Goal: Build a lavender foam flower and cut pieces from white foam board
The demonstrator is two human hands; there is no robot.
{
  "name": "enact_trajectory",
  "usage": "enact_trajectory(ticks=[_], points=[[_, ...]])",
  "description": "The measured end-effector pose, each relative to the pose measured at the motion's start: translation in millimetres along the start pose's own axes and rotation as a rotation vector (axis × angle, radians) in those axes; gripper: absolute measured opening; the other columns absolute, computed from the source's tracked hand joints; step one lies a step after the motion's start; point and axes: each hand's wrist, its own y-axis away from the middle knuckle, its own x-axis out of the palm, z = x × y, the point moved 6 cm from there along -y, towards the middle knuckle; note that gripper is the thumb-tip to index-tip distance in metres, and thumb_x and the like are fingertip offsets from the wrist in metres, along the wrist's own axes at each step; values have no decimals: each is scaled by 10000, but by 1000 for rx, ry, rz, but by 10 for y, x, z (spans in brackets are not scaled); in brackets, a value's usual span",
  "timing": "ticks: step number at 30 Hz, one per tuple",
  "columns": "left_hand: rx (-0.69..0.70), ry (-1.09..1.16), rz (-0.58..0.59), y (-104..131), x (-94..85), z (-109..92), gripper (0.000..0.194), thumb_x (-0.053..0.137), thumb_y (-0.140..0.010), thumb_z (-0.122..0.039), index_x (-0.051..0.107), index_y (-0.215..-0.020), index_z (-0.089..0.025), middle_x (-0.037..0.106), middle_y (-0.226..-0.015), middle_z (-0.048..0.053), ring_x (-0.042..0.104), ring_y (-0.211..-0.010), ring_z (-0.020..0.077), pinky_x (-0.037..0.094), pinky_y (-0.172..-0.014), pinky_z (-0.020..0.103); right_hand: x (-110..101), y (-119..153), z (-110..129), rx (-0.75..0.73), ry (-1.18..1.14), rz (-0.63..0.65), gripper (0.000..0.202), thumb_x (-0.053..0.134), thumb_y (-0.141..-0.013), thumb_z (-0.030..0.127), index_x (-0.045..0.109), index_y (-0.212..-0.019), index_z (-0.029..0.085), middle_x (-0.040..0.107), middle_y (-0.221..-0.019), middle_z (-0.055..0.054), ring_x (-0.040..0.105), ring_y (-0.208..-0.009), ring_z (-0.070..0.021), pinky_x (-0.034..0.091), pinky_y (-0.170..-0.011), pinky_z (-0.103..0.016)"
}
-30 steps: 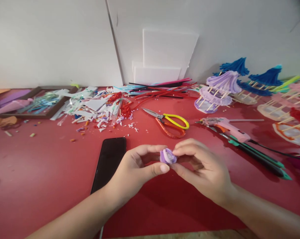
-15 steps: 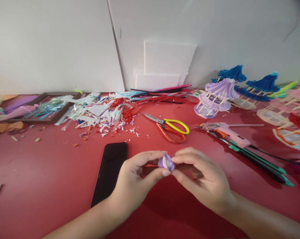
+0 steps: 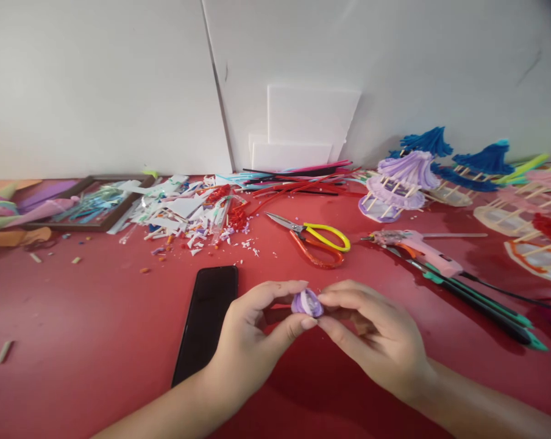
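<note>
A small purple and white fuzzy piece (image 3: 307, 303) is held between both hands above the red table (image 3: 97, 317). My left hand (image 3: 261, 323) pinches it from the left, with the thumb below and the index finger on top. From the right, the fingertips of my right hand (image 3: 376, 332) close on its edge. A black phone (image 3: 206, 320) lies on the table beside my left hand. Beyond the hands rest scissors (image 3: 309, 238) with one yellow and one red handle.
Pink glue gun (image 3: 431, 253) and a black-green tool (image 3: 481, 305) lie at right. Behind them stand a purple tiered model (image 3: 397, 183) and blue, pink and red ones. White scraps (image 3: 184, 207), fuzzy stems (image 3: 298, 177), a brown frame (image 3: 97, 227) and white boards (image 3: 312, 119) are at the back.
The camera view has shifted slightly, so the table items appear a little lower and further right. The purple piece has turned slightly between the fingers; both hands keep hold of it.
</note>
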Motion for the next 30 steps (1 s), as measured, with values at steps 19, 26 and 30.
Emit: enact_trajectory(ticks=[19, 26, 30], points=[[-29, 90, 25, 19, 45, -33, 292, 761, -716, -151, 691, -993, -211, 726, -900, 13, 694, -826, 121, 572, -745, 176, -36, -37, 125, -81, 78, -4, 189, 626, -805, 91, 641, -959, 200, 675, -817, -25, 673, -723, -119, 553, -602, -174], [55, 39, 42, -8, 33, -87, 269, 744, -732, -143, 710, -989, -216, 711, -906, 25, 683, -811, 119, 569, -742, 185, -38, -34, 162, -155, 132, 27, 224, 597, -809, 68, 621, -981, 210, 675, -830, -43, 668, -736, -142, 563, -580, -207], [80, -12, 34, -3, 31, -95, 256, 753, -726, -170, 722, -977, -209, 702, -876, 37, 675, -782, 128, 574, -712, 200, -41, -24, 159, -147, 156, 27, 212, 601, -813, 84, 626, -973, 220, 675, -821, -39, 671, -721, -149, 579, -615, -234]])
